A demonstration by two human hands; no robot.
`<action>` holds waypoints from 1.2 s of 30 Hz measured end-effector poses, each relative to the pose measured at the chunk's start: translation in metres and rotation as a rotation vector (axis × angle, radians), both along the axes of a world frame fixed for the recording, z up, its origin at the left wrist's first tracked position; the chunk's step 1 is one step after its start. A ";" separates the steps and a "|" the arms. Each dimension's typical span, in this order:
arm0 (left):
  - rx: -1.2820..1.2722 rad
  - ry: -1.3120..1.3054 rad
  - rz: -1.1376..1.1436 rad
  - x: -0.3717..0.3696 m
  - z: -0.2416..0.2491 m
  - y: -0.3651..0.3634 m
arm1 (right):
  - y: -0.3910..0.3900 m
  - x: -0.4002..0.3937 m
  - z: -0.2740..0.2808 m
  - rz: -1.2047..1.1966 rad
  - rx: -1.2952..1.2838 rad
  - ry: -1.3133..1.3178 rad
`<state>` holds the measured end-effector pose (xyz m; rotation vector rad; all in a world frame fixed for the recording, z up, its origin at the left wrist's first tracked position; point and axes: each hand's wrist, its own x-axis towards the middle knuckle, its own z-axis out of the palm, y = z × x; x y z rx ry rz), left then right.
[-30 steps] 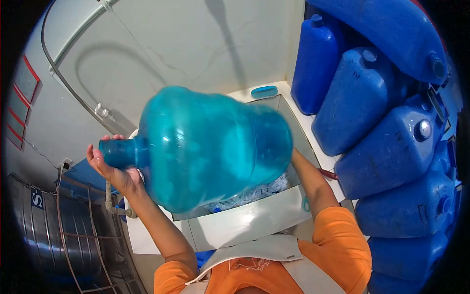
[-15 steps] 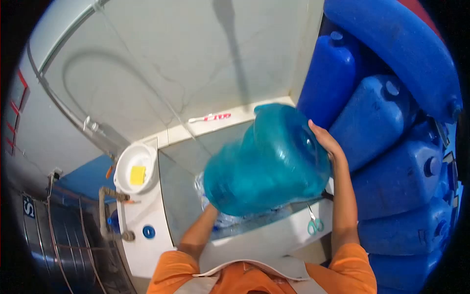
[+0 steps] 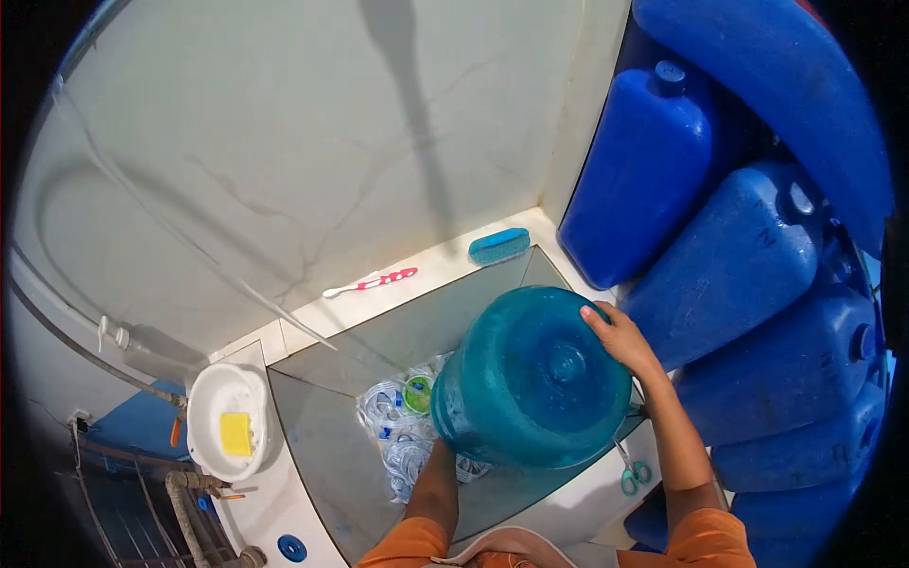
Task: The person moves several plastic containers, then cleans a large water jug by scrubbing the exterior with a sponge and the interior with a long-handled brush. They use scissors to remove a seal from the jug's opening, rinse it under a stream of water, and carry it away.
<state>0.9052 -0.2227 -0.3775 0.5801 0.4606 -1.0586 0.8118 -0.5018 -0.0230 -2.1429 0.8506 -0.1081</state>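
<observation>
A large teal water jug [image 3: 530,379] is tilted over the grey basin, its round base turned up toward me. My right hand [image 3: 620,339] is closed on the edge of that base, thumb on top. My left hand [image 3: 443,464] reaches beneath the jug's lower left side and supports it; its fingers are hidden behind the jug. The jug's neck is out of sight. Below it in the basin [image 3: 317,454] lie clear, coiled-looking bundles [image 3: 407,450] with blue bits and a green round piece [image 3: 418,394].
On the back ledge are a red-and-white brush [image 3: 374,282] and a blue scrub brush [image 3: 499,246]. A white bowl [image 3: 201,426] with a yellow sponge [image 3: 236,434] and a blue ring [image 3: 292,547] sit left. Scissors [image 3: 632,473] lie right, beside stacked blue jerrycans [image 3: 724,265]. A hose [image 3: 189,232] hangs at left.
The jug has turned so its base faces me more, and it sits lower in view. The scrub brush and the bundles in the basin show more now. My view has shifted.
</observation>
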 end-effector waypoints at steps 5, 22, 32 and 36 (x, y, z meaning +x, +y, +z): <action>-0.055 0.007 0.037 -0.008 -0.002 0.010 | 0.006 0.001 -0.026 -0.061 -0.015 0.053; 0.832 -1.094 0.583 0.003 0.222 0.199 | 0.137 -0.002 -0.050 0.219 -0.297 -0.083; 0.533 -0.337 1.043 0.014 0.279 0.405 | 0.174 0.009 -0.057 0.402 -0.336 -0.179; -0.271 0.015 1.407 0.049 0.296 0.460 | 0.175 -0.008 -0.037 0.455 -0.373 0.023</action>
